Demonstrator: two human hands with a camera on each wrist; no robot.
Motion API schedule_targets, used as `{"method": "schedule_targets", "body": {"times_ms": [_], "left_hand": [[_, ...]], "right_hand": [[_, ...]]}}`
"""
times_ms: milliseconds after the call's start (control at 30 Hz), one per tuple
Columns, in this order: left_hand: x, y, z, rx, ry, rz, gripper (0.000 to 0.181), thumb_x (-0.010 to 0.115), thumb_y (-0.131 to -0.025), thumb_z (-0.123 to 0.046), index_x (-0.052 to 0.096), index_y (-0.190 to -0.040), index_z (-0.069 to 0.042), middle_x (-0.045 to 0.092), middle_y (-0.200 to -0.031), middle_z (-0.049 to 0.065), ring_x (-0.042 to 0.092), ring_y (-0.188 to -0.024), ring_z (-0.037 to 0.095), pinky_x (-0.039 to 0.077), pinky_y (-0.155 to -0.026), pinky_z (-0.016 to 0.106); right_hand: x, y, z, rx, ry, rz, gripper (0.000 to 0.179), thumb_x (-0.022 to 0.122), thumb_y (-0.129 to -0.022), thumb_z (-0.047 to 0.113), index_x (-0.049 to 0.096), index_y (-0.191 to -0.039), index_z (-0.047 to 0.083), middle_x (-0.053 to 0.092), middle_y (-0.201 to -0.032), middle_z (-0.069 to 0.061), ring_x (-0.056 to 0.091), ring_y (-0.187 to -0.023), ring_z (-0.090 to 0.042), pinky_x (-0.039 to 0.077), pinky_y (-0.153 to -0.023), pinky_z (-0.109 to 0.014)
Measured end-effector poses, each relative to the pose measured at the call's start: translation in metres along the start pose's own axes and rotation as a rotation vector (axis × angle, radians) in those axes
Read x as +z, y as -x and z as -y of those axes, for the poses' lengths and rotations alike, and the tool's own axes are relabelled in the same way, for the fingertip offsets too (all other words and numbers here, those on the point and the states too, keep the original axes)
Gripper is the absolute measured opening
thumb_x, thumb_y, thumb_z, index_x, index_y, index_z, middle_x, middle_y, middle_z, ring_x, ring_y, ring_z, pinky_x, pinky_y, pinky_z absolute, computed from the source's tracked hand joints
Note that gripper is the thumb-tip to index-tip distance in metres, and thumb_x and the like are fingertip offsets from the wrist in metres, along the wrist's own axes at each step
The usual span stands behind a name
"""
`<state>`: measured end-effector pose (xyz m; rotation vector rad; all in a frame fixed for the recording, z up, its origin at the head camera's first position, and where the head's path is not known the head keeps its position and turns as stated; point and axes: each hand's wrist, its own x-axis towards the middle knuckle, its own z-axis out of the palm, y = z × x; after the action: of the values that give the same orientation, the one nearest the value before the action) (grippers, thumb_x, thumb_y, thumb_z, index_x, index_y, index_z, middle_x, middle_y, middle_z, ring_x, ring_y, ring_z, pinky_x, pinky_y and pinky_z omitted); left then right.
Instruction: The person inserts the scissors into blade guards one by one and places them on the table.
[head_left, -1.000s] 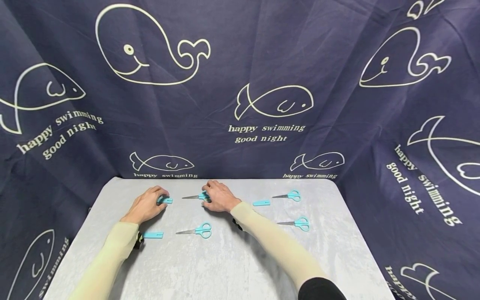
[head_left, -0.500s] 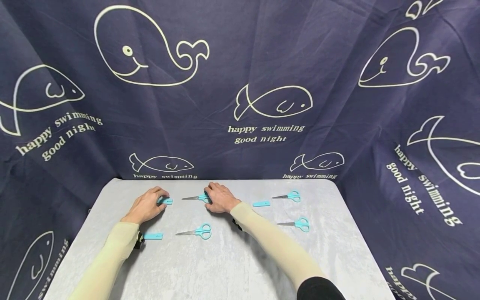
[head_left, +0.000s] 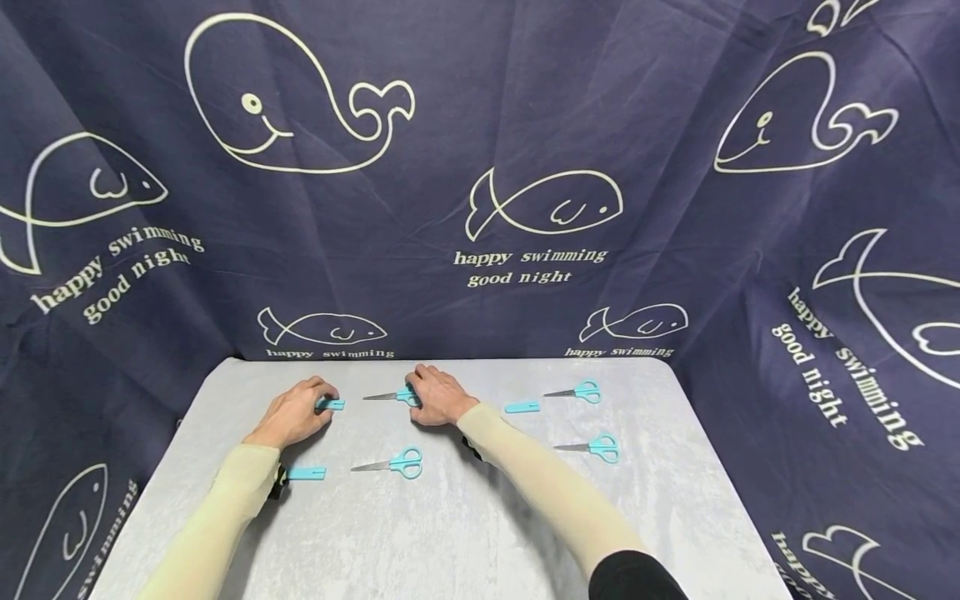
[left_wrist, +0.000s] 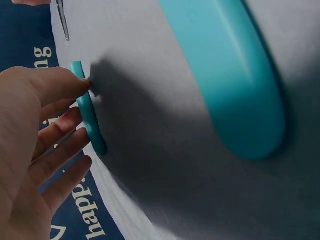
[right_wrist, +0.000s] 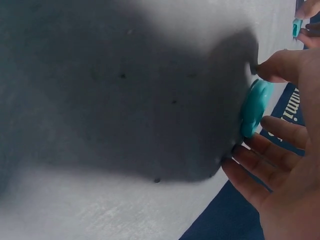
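At the back left of the table, my left hand [head_left: 291, 414] pinches a turquoise scissors blade cover [head_left: 332, 405] between thumb and fingers. The left wrist view shows this cover [left_wrist: 88, 112] with the thumb on one side and fingers on the other. To its right lies a pair of scissors [head_left: 381, 397], blades pointing left towards the cover. My right hand [head_left: 441, 395] holds these scissors by their turquoise handle [right_wrist: 256, 107], thumb and fingers on opposite sides. The hand partly hides the handle in the head view. Cover and blades are apart.
Nearer on the left lie another blade cover [head_left: 307, 473], beside my left wrist, and scissors [head_left: 390, 463]. On the right are a third cover [head_left: 522, 407], scissors [head_left: 576, 392] behind and scissors [head_left: 591, 447] in front. A dark blue printed curtain [head_left: 420, 250] surrounds the grey-white table [head_left: 450, 533].
My right thumb and fingers have drawn in slightly on the scissors handle. The left hand stays at the cover, almost still. The head view has shifted a little.
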<state>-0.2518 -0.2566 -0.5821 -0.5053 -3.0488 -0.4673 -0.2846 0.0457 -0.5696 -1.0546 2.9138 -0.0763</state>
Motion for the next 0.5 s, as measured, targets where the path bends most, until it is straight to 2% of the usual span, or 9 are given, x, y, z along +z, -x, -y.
{"method": "schedule_targets", "body": {"times_ms": [200, 500], "left_hand": [[0.0048, 0.0008, 0.0036, -0.004, -0.001, 0.005, 0.024, 0.074, -0.085, -0.025, 0.070, -0.108, -0.018, 0.061, -0.114, 0.003, 0.061, -0.102, 0.027, 0.051, -0.081, 0.053], [0.0037, -0.0006, 0.0053, 0.047, -0.023, -0.005, 0.022, 0.075, -0.087, -0.024, 0.070, -0.107, -0.018, 0.061, -0.112, 0.003, 0.062, -0.101, 0.027, 0.052, -0.081, 0.052]], "right_hand": [[0.0011, -0.0022, 0.0002, -0.019, -0.015, 0.009, 0.050, 0.065, -0.083, 0.035, 0.055, -0.127, 0.016, 0.049, -0.113, -0.001, 0.048, -0.096, -0.014, 0.046, -0.079, -0.026], [0.0021, -0.0057, 0.0008, -0.039, -0.031, 0.005, 0.040, 0.064, -0.087, 0.031, 0.059, -0.124, 0.016, 0.048, -0.111, -0.001, 0.047, -0.095, -0.015, 0.045, -0.080, -0.026]]}}
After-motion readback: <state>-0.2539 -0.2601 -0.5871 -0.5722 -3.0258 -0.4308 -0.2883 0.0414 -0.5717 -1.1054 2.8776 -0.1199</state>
